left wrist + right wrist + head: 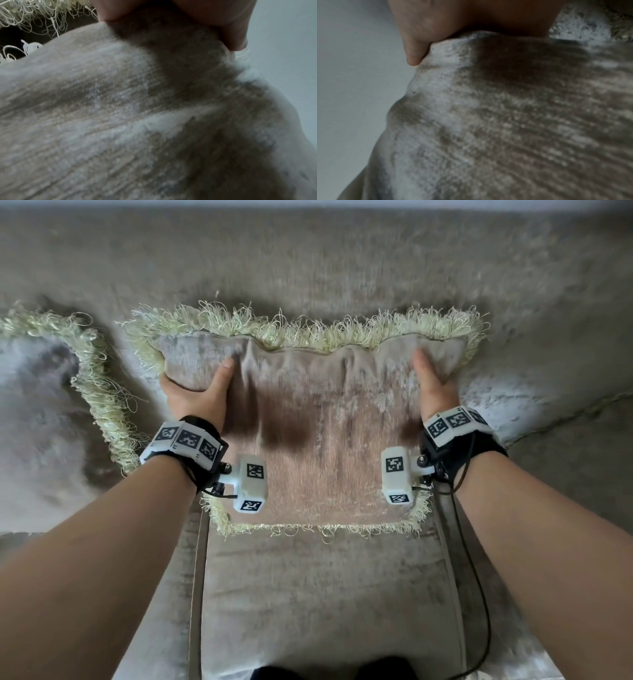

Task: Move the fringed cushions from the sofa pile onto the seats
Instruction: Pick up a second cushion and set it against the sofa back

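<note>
A beige velvet cushion with a pale green fringe stands against the sofa back in the head view. My left hand grips its upper left side, thumb on the front and fingers hidden behind. My right hand grips the upper right side the same way. The left wrist view shows the cushion fabric close up under my left hand's thumb. In the right wrist view the fabric fills the frame below my right hand's thumb.
A second fringed cushion lies at the left on the sofa. The sofa back runs across the top. A seat cushion with piped edges lies below the held cushion. A black cable trails from my right wrist.
</note>
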